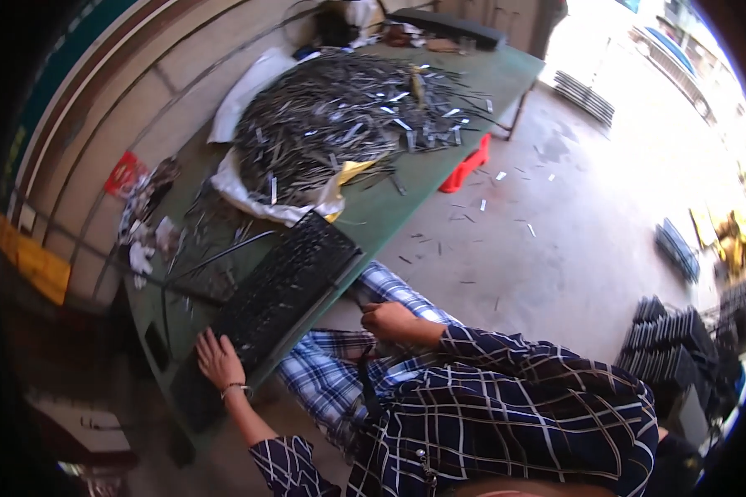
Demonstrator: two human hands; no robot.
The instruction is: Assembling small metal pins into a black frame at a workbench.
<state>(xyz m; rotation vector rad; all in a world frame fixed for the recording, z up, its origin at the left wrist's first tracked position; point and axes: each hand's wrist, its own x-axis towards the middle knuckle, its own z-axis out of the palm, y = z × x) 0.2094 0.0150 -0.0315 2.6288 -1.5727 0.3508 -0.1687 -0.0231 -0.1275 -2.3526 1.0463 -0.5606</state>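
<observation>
A long black panel (pixel 286 286) with a rough, patterned surface lies along the near edge of the green table (pixel 406 199). My left hand (pixel 220 360) rests flat on its near left end, fingers spread. Over my lap, to the right of the panel, my right hand (pixel 389 320) is closed. A small dark tip shows at its fingers, but what it grips is too small to name. Beyond the panel a large heap of thin dark strips (pixel 323 124) sits on an opened white sack (pixel 261 203) with yellow parts.
A red cloth (pixel 466 166) hangs at the table's right edge. Scraps and a red bag (pixel 126 174) lie by the wall. Stacks of dark slatted panels (pixel 663 356) stand on the floor at right, another stack (pixel 584 98) farther off. Loose strips are scattered on the floor.
</observation>
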